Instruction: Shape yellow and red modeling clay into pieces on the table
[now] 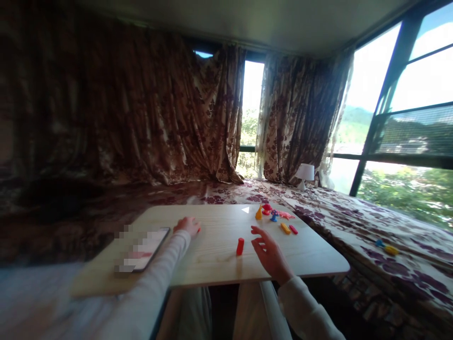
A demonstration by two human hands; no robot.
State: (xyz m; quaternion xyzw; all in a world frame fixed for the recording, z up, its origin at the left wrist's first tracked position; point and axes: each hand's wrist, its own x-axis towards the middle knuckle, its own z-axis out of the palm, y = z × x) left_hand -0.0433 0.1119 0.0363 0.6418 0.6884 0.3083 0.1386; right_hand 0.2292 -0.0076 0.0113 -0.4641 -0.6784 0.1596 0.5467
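My left hand [188,225] rests on the light wooden table [212,257], its fingers curled over something small and red that barely shows at its right side. Beside an upright red cylinder [240,246], my right hand [268,252] hovers over the table with its fingers apart and holds nothing. Farther back lies a cluster of small toys: a yellow piece [259,213], a red one [267,208], a blue one [273,216], an orange star-like one [286,215], a flat orange piece [285,228] and a flat red piece [293,229].
A phone [146,248] lies on the table's left part. The table stands on a bed with a floral cover [354,212]. A small white lamp [305,174] stands by the curtains. A blue and yellow toy [387,248] lies on the cover at right.
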